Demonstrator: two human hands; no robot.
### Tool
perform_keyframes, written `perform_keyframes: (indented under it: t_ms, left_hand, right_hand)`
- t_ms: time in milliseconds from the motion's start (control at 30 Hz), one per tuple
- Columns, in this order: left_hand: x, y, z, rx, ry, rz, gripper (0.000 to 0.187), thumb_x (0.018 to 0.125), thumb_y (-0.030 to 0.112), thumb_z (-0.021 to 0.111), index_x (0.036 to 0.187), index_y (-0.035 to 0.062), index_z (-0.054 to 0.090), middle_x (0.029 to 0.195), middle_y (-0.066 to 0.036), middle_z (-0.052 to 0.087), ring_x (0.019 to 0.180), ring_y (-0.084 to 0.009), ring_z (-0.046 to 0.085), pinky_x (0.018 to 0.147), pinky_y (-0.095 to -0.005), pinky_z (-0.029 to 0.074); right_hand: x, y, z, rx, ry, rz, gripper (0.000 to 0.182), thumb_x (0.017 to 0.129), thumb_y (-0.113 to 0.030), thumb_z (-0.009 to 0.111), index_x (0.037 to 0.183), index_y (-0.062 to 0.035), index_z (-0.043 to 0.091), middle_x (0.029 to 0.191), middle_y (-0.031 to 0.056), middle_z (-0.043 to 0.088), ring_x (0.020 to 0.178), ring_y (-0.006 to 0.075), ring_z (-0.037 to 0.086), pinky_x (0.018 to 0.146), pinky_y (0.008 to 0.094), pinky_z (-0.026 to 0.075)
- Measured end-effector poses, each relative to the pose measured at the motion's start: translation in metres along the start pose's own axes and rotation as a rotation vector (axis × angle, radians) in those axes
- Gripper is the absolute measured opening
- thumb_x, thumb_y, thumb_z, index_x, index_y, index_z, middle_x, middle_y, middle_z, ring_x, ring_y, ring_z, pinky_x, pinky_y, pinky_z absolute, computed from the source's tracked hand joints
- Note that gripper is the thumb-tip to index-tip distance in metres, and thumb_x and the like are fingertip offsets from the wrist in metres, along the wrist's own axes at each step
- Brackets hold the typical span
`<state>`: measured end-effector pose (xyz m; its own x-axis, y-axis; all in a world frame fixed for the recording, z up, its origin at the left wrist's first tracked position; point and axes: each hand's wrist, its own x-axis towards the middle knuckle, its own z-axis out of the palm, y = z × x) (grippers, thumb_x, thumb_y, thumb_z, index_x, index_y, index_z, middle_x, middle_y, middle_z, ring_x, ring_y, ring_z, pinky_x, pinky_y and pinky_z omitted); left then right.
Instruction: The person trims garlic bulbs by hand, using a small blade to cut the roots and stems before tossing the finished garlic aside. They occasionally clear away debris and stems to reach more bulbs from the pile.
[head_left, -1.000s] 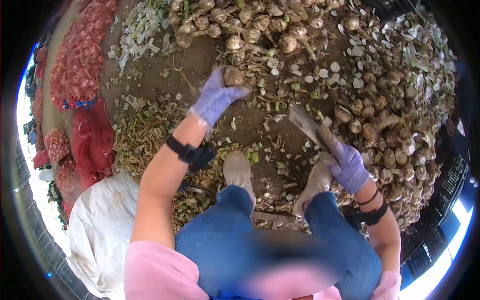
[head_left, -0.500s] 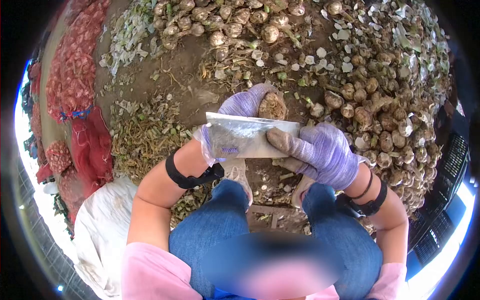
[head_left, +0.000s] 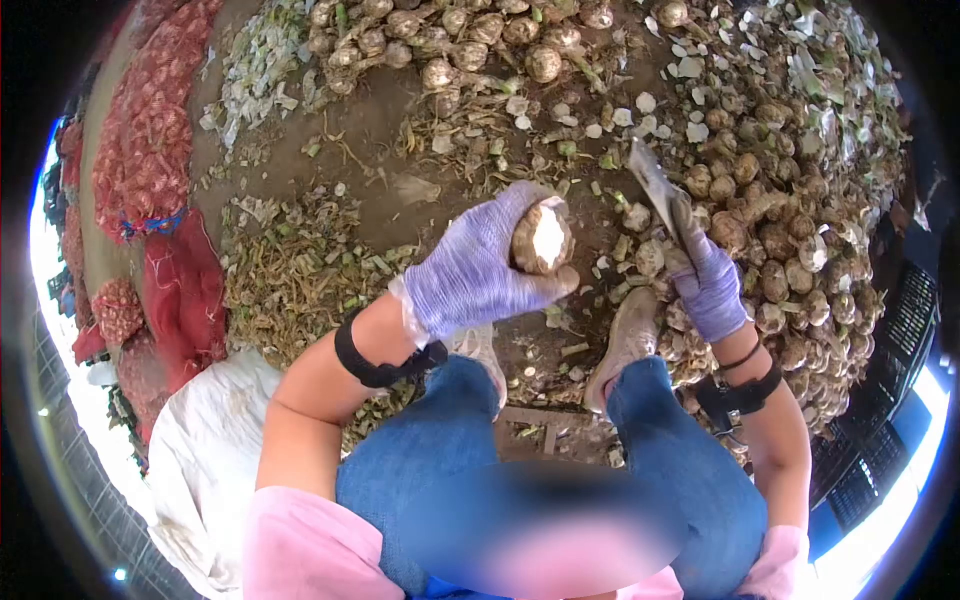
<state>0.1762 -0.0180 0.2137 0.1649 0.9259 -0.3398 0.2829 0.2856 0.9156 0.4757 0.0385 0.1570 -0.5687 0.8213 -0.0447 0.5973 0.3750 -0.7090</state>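
Note:
My left hand [head_left: 475, 262], in a purple knit glove, grips a garlic bulb [head_left: 543, 238] near the middle of the view. A bright white cut face on the bulb points up at me. On the right, my gloved right hand [head_left: 712, 290] is closed around a broad-bladed knife [head_left: 660, 192], held edge-on with its blade angled up and to the left, apart from the bulb. Most of the knife's handle is hidden in the glove. Just beyond the blade lies a heap of garlic bulbs [head_left: 775, 240].
More garlic with stalks [head_left: 470, 35] lies on the dirt floor ahead. Dry trimmings [head_left: 300, 270] are piled at left, near red mesh sacks [head_left: 145, 130] and a white sack [head_left: 215, 450]. White skins [head_left: 690, 67] are scattered ahead right. Black crates [head_left: 880, 400] stand at far right.
The knife has swung from across the bulb to the right, turning edge-on, with my right hand. My left hand has turned the bulb, and its white cut face now shows.

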Motion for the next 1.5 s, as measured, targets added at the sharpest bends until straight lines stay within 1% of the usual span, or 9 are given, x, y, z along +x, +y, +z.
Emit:
perform_keyframes:
  t_ms: [333,467,633,733,1033,1167,1233,1400,1500]
  left_hand:
    - [0.02,-0.028,-0.004,0.293,-0.001,0.684,0.024,0.069,0.024,0.083,0.073,0.0112,0.063,0.073,-0.008,0.056,0.07,-0.0308,0.06,0.062,-0.0392,0.05]
    - [0.023,-0.022,-0.004,0.436,-0.054,0.909,0.023,0.072,0.022,0.08,0.071,0.01,0.061,0.069,-0.007,0.055,0.065,-0.027,0.06,0.063,-0.0374,0.052]
    - [0.005,-0.041,-0.024,-0.245,0.302,0.443,0.023,0.077,0.023,0.079,0.082,0.0074,0.063,0.085,-0.006,0.066,0.076,-0.019,0.064,0.073,-0.0356,0.055]
    - [0.005,-0.08,-0.031,-0.688,0.552,-0.047,0.027,0.087,0.033,0.069,0.091,0.0066,0.065,0.086,-0.006,0.064,0.082,-0.0226,0.064,0.072,-0.0377,0.056]
    - [0.025,-0.024,0.018,-1.381,0.203,0.004,0.038,0.09,0.032,0.056,0.062,0.012,0.039,0.061,-0.005,0.039,0.065,-0.027,0.05,0.063,-0.0378,0.046]
    - [0.01,-0.01,0.02,-1.446,-0.023,0.055,0.043,0.091,0.042,0.061,0.065,0.0164,0.039,0.062,0.003,0.035,0.059,-0.0173,0.038,0.055,-0.0323,0.035]
    - [0.016,-0.016,0.006,-1.397,-0.105,0.266,0.044,0.09,0.044,0.062,0.064,0.0176,0.039,0.061,0.004,0.033,0.057,-0.0164,0.036,0.053,-0.0303,0.032]
    - [0.038,-0.051,-0.003,-1.19,0.636,-0.213,0.022,0.089,0.022,0.065,0.075,0.0102,0.054,0.076,-0.005,0.061,0.071,-0.0185,0.064,0.065,-0.0359,0.059]
    - [0.065,0.008,0.038,-0.876,-0.263,-0.187,0.033,0.087,0.028,0.069,0.108,0.0061,0.057,0.113,-0.017,0.058,0.1,-0.0263,0.062,0.079,-0.0356,0.058]
  right_hand:
    - [0.025,-0.073,-0.033,0.527,-0.523,0.169,0.06,0.099,-0.037,0.049,0.148,-0.0051,0.035,0.134,0.0157,0.056,0.118,0.0259,0.058,0.099,0.0323,0.042]
    - [0.035,-0.094,-0.037,0.653,-0.617,0.312,0.065,0.098,-0.041,0.05,0.149,-0.0053,0.033,0.084,0.0044,0.054,0.079,0.0139,0.054,0.073,0.0267,0.044]
    - [-0.025,-0.004,0.012,0.518,-0.655,0.527,0.065,0.097,-0.042,0.052,0.15,-0.0103,0.033,0.071,-0.0013,0.054,0.063,0.0072,0.05,0.06,0.0221,0.042]
    - [-0.027,-0.011,0.005,0.75,-0.718,0.769,0.064,0.098,-0.046,0.05,0.151,-0.0151,0.032,0.095,0.0066,0.065,0.077,0.0129,0.059,0.074,0.0277,0.049]
    - [0.033,-0.082,-0.011,0.824,-0.413,0.223,0.065,0.099,-0.046,0.047,0.152,-0.0126,0.03,0.077,-0.0029,0.054,0.065,0.0074,0.05,0.062,0.0233,0.044]
    - [0.03,-0.068,0.007,0.638,-0.512,0.291,0.064,0.098,-0.045,0.05,0.151,-0.0134,0.032,0.078,-0.0008,0.057,0.066,0.0086,0.052,0.062,0.0245,0.045]
    - [-0.006,-0.007,0.038,0.471,-0.747,0.559,0.063,0.097,-0.045,0.05,0.15,-0.0131,0.034,0.096,0.0105,0.065,0.087,0.017,0.06,0.081,0.0301,0.048]
    - [-0.026,0.003,0.037,0.626,-0.672,0.645,0.062,0.098,-0.044,0.051,0.15,-0.0143,0.035,0.076,0.0041,0.058,0.067,0.0115,0.056,0.059,0.0262,0.047]
    - [-0.019,-0.005,0.036,0.581,-0.756,0.654,0.061,0.097,-0.043,0.053,0.15,-0.0159,0.035,0.073,0.0023,0.057,0.063,0.0108,0.055,0.054,0.0253,0.048]
